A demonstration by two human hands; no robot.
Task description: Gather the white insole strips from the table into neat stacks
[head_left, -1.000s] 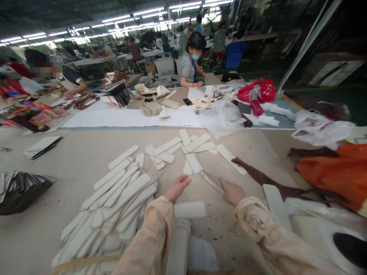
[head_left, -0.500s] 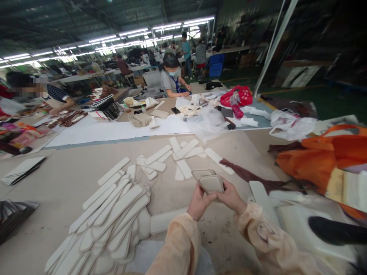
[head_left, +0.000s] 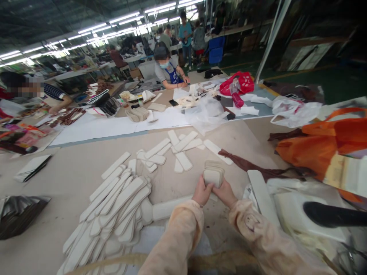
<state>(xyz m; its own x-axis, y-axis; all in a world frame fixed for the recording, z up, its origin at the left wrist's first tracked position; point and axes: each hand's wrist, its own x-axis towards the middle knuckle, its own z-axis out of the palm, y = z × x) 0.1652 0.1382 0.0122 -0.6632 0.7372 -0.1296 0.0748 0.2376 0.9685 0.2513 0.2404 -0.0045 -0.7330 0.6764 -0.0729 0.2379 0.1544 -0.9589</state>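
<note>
Both of my hands hold a small stack of pale, round-cornered flat pieces (head_left: pixel 212 176) upright above the table. My left hand (head_left: pixel 202 191) grips the stack's left side, thumb across its lower front. On the right side, my right hand (head_left: pixel 225 191) is closed round it, the two thumbs almost meeting. To the left lies a large fanned heap of long pale strips with rounded ends (head_left: pixel 123 206). Farther back, several similar loose strips (head_left: pixel 183 147) overlap on the table. Their material I cannot tell. The stack's lower edge is partly hidden by my thumbs.
A brown cloth strip (head_left: pixel 243 164) and an orange bag (head_left: pixel 318 149) lie to the right. Near my right sleeve is a white container with a black handle (head_left: pixel 329 214). Dark folded material (head_left: pixel 23 217) sits at the left. Across the table a masked person (head_left: pixel 169 70) works.
The pieces in my hands, spread apart before, now sit closer together in a more even stack. My hands have risen slightly in view and stay round it. The camera view has shifted a little.
</note>
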